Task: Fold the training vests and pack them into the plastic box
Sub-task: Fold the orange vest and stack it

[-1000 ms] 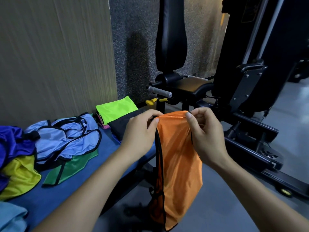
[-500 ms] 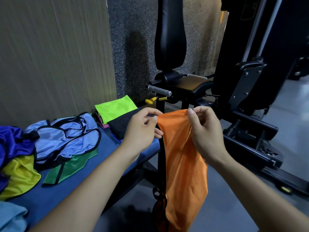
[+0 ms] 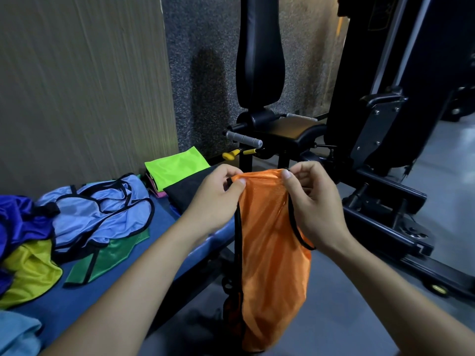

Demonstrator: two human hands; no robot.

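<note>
Forearms reached in from the bottom edge, and both hands pinched the top edge of the orange mesh vest [image 3: 272,253] — left hand [image 3: 218,199] at one corner, right hand [image 3: 313,201] at the other, thumbs on the near face. It hung free over the floor, just off the end of the blue padded bench [image 3: 102,289], black-trimmed edges drooping. Likely trouble: the slippery mesh could slide from so light a pinch, or the layers shift so the fold came out crooked. Further along the bench lay a loose pile — light blue vest [image 3: 102,214], green vest [image 3: 113,255], yellow vest [image 3: 28,271] — then a folded lime vest [image 3: 177,167] on a dark stack. No plastic box showed. Beyond stood a black gym machine [image 3: 259,62]
</note>
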